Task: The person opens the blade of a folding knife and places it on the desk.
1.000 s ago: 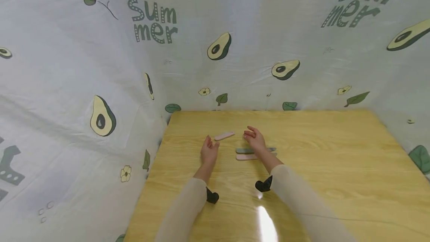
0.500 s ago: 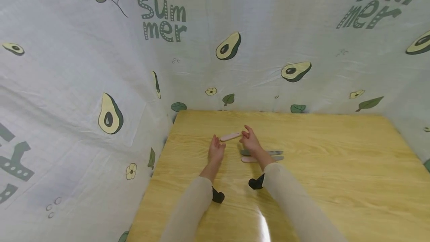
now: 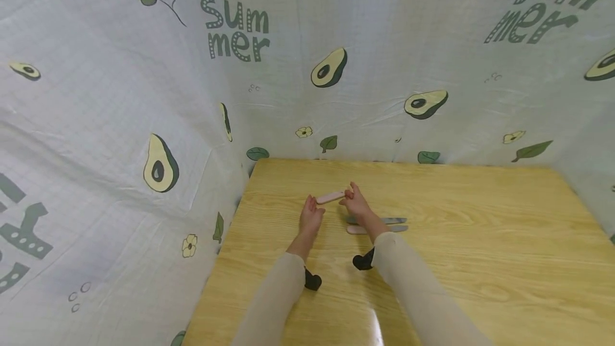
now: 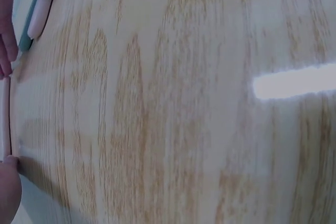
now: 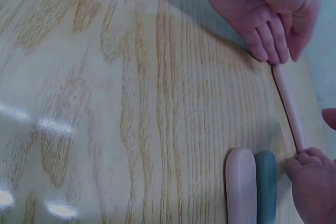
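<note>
A short pink bar with rounded ends and a small hole near its right end [image 3: 330, 197] lies on the wooden table, in the head view. Fingertips of my left hand [image 3: 312, 218] touch its left end, the thumb held apart. At the other end, fingers of my right hand [image 3: 356, 205] touch the bar, with one finger raised. Under my right forearm lie two knives side by side, one with a green handle [image 5: 266, 187] and one with a pink handle [image 5: 241, 187]. Their grey blades point right in the head view, partly hidden by the arm.
The wooden table [image 3: 471, 250] meets a printed cloth wall [image 3: 365, 31] at its back edge. Another cloth [image 3: 115, 175] hangs along the left side. Black wrist devices [image 3: 313, 281] sit by both sleeves.
The right hand has come left and down to the bar's right end, and the left hand has reached its left end. The head view has shifted slightly. The knives stay put.
</note>
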A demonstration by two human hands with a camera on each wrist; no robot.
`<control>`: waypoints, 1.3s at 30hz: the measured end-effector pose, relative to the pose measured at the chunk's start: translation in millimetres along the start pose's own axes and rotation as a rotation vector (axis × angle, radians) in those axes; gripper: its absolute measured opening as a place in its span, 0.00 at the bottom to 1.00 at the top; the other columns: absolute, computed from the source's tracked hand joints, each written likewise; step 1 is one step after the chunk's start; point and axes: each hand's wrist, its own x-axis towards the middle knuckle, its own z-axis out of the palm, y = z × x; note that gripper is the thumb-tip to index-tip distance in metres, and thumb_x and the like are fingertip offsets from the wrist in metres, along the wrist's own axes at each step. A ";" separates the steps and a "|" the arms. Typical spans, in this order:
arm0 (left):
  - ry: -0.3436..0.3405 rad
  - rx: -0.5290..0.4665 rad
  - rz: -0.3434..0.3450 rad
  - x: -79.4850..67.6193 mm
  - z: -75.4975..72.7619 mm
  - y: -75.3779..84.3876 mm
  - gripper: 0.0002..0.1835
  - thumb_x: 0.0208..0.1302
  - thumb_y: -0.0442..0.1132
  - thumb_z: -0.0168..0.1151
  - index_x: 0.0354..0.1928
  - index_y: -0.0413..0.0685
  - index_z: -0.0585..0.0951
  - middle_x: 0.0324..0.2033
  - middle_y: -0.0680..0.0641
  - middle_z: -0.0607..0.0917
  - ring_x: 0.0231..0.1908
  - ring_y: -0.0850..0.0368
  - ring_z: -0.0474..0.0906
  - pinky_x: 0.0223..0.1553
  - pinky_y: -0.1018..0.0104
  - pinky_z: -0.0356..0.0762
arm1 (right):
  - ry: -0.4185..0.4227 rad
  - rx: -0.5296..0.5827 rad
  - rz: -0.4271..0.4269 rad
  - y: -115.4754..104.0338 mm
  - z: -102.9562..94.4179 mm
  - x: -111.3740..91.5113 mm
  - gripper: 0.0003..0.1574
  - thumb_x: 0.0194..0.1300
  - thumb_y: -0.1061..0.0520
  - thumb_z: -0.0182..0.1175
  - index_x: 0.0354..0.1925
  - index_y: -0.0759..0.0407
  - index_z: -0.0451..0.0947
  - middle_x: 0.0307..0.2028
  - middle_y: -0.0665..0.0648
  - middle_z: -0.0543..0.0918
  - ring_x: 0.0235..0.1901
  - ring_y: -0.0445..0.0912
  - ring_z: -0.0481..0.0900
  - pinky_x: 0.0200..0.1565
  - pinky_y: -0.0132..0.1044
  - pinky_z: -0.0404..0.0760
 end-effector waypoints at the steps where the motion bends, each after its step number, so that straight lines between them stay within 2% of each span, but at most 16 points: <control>1: 0.002 0.010 -0.001 -0.6 -0.2 0.1 0.40 0.64 0.26 0.51 0.75 0.39 0.48 0.74 0.37 0.55 0.74 0.42 0.50 0.75 0.54 0.52 | 0.010 -0.003 0.007 -0.1 0.0 -1.5 0.51 0.68 0.68 0.48 0.76 0.61 0.27 0.73 0.72 0.52 0.74 0.62 0.48 0.74 0.52 0.52; 5: 0.027 0.029 0.025 -2.3 -0.7 0.4 0.37 0.64 0.26 0.52 0.74 0.37 0.51 0.72 0.34 0.59 0.73 0.40 0.54 0.74 0.53 0.55 | 0.055 -0.021 0.034 -0.9 -2.5 -5.4 0.50 0.71 0.63 0.51 0.76 0.61 0.29 0.73 0.71 0.52 0.72 0.63 0.53 0.72 0.55 0.58; 6: 0.036 0.033 0.029 -7.0 -0.4 5.6 0.37 0.64 0.25 0.52 0.74 0.35 0.52 0.71 0.33 0.60 0.72 0.39 0.55 0.74 0.52 0.56 | 0.060 -0.024 0.040 -1.5 -3.5 -6.3 0.50 0.71 0.62 0.51 0.76 0.61 0.30 0.73 0.72 0.52 0.72 0.63 0.53 0.72 0.55 0.58; 8: 0.060 0.040 0.042 -8.2 0.0 6.0 0.35 0.64 0.25 0.53 0.73 0.34 0.55 0.70 0.32 0.62 0.71 0.38 0.58 0.73 0.52 0.58 | 0.065 -0.026 0.051 -2.0 -5.2 -7.7 0.50 0.71 0.61 0.51 0.76 0.62 0.30 0.73 0.71 0.51 0.73 0.63 0.51 0.72 0.54 0.58; 12: 0.093 0.066 0.046 -10.4 1.7 5.2 0.34 0.64 0.26 0.53 0.71 0.33 0.58 0.68 0.32 0.66 0.69 0.38 0.62 0.71 0.52 0.62 | 0.064 0.007 0.058 -2.1 -6.0 -9.9 0.48 0.72 0.61 0.50 0.76 0.64 0.30 0.72 0.72 0.55 0.72 0.62 0.53 0.72 0.54 0.58; 13: 0.100 0.069 0.047 -6.5 2.0 -0.7 0.34 0.64 0.26 0.54 0.71 0.34 0.58 0.68 0.33 0.67 0.69 0.39 0.62 0.71 0.52 0.62 | 0.070 0.017 0.057 -1.9 -5.6 -10.5 0.48 0.72 0.62 0.50 0.76 0.64 0.31 0.72 0.71 0.57 0.72 0.62 0.55 0.72 0.54 0.59; 17: 0.109 0.067 0.042 -9.9 5.0 -3.1 0.33 0.65 0.27 0.53 0.72 0.35 0.59 0.68 0.33 0.67 0.69 0.40 0.63 0.70 0.53 0.63 | 0.098 0.032 0.043 -1.8 -3.6 -13.5 0.49 0.71 0.63 0.51 0.76 0.62 0.32 0.71 0.70 0.59 0.71 0.62 0.56 0.71 0.54 0.61; 20: 0.119 0.046 0.040 -12.9 8.0 -4.4 0.32 0.66 0.27 0.52 0.72 0.36 0.59 0.68 0.33 0.67 0.69 0.40 0.62 0.70 0.53 0.64 | 0.125 0.034 0.012 -0.9 -2.8 -14.6 0.49 0.69 0.65 0.53 0.77 0.60 0.35 0.69 0.69 0.61 0.69 0.61 0.61 0.66 0.52 0.69; 23: 0.130 0.014 0.044 -15.5 11.5 -3.8 0.31 0.67 0.27 0.51 0.71 0.35 0.60 0.68 0.33 0.67 0.69 0.40 0.63 0.70 0.54 0.65 | 0.184 0.018 -0.036 1.1 -3.6 -15.2 0.48 0.66 0.65 0.57 0.76 0.60 0.43 0.63 0.68 0.67 0.60 0.58 0.71 0.53 0.42 0.79; 26: 0.122 -0.018 0.054 -19.6 16.2 -1.0 0.30 0.68 0.27 0.52 0.71 0.34 0.60 0.67 0.33 0.68 0.68 0.39 0.64 0.69 0.54 0.65 | 0.295 -0.022 -0.077 2.2 -6.4 -17.1 0.44 0.63 0.64 0.61 0.73 0.60 0.54 0.56 0.66 0.75 0.48 0.50 0.78 0.40 0.32 0.80; 30: 0.082 -0.065 0.070 -23.9 23.1 1.2 0.29 0.68 0.28 0.53 0.70 0.32 0.61 0.66 0.31 0.68 0.68 0.38 0.63 0.69 0.53 0.66 | 0.388 -0.033 -0.112 3.0 -13.7 -20.9 0.38 0.62 0.65 0.62 0.69 0.60 0.63 0.47 0.62 0.78 0.35 0.40 0.78 0.36 0.33 0.81; 34: 0.107 -0.087 0.069 -25.9 27.1 2.6 0.29 0.66 0.28 0.57 0.68 0.33 0.64 0.65 0.32 0.70 0.66 0.39 0.67 0.66 0.56 0.70 | 0.358 0.000 -0.119 3.7 -22.6 -25.2 0.37 0.63 0.66 0.61 0.68 0.60 0.63 0.46 0.58 0.77 0.33 0.39 0.77 0.39 0.40 0.82; 39: 0.201 -0.137 0.036 -26.2 26.6 1.8 0.26 0.62 0.27 0.61 0.64 0.37 0.72 0.61 0.36 0.77 0.60 0.42 0.76 0.57 0.62 0.79 | 0.282 0.097 -0.098 6.7 -31.7 -30.0 0.39 0.63 0.70 0.59 0.70 0.61 0.60 0.45 0.57 0.75 0.32 0.36 0.79 0.45 0.36 0.85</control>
